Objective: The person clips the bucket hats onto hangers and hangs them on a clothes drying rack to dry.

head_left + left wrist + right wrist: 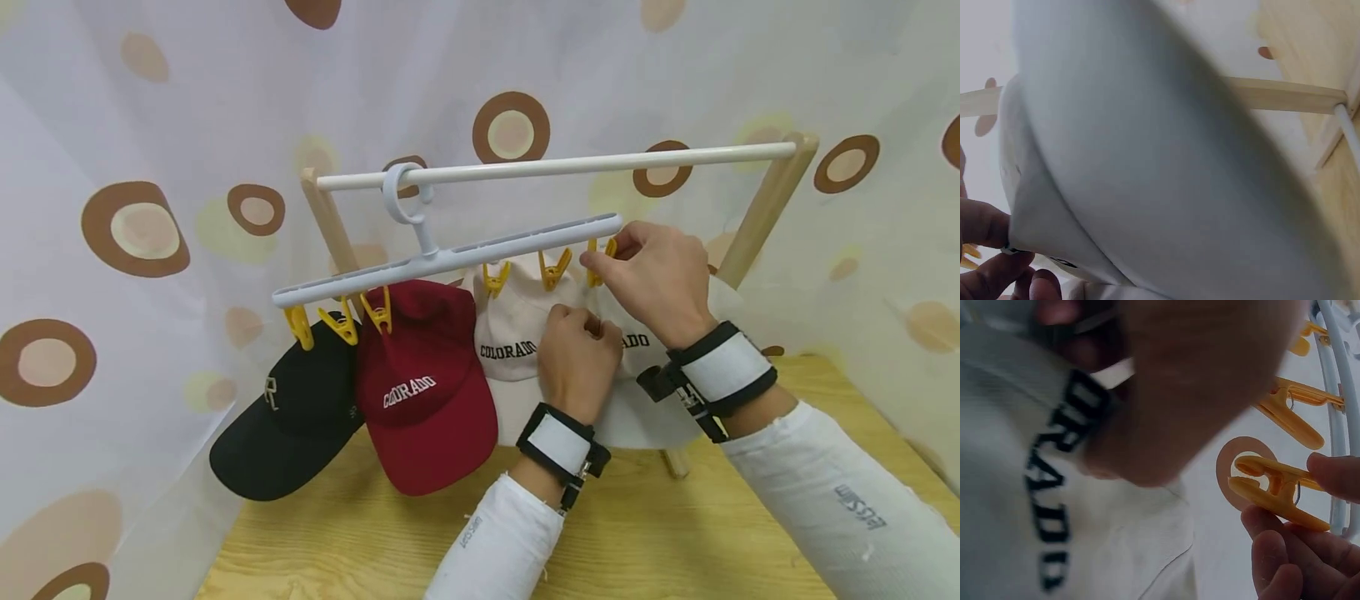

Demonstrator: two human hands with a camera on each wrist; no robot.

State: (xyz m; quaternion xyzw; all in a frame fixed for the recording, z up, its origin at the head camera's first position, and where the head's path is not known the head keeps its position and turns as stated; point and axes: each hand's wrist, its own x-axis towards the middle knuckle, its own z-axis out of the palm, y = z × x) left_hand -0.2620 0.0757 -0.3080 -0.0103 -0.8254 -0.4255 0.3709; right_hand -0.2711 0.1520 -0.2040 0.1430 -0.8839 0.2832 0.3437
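Observation:
My left hand (577, 358) pinches the front of a white baseball cap (652, 408) with dark lettering, its fingertips partly tucked out of sight. In the left wrist view the thumb and a finger (985, 224) nip the cap's fabric. With thumb and fingers, my right hand (663, 279) holds the yellow clip (1279, 490) at the right end of a pale blue hanger (450, 260). The clip's mouth is parted, apart from the cap. Beside my left hand hangs a cream COLORADO cap (502, 321) under further yellow clips (553, 271).
The hanger hooks over the white bar (570, 168) of a wooden-legged rack (768, 204) and tilts down leftward. A red cap (427, 417) and a black cap (300, 425) hang at its left. Below lies a wood-grain tabletop (637, 533); a patterned curtain (225, 100) stands behind.

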